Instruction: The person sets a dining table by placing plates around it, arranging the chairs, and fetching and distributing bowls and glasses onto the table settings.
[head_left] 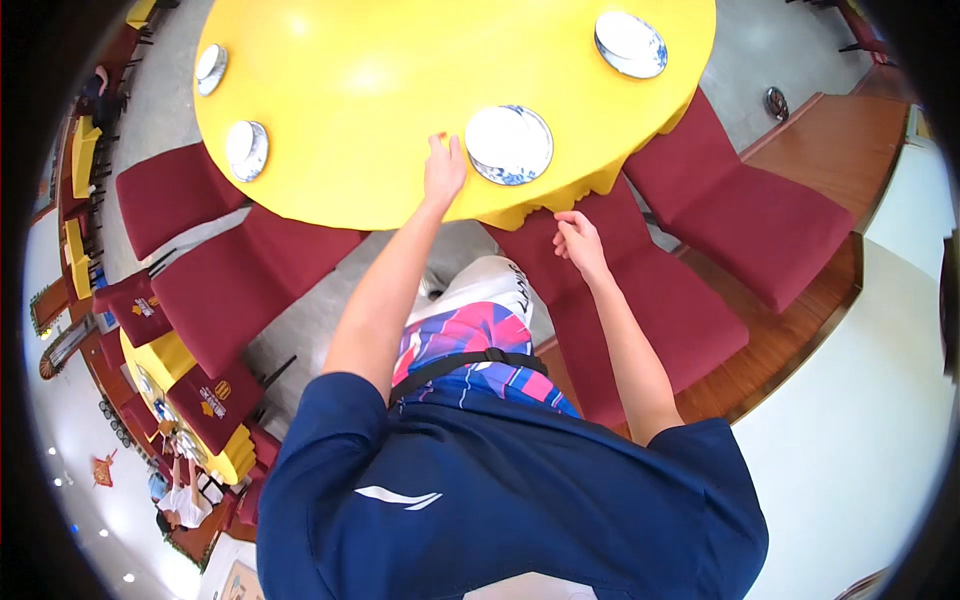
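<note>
My left hand (445,175) is over the near edge of the yellow-covered round table (340,130), fingers loosely stretched and apart, with nothing visible in them. Just right of it is a stack of white dishes (495,138) on a blue-patterned plate (515,178); a small gap separates hand and plate. My right hand (580,243) hangs just off the table's edge, above a dark red chair (640,290). Its fingers are loosely bent and apart, and I see nothing held in them.
More place settings sit on the table: dishes at the right (630,42), left (246,150) and far left (210,68). Dark red chairs (740,215) ring the table. Another yellow-covered table (240,455) stands at lower left, with a person (185,505) beside it.
</note>
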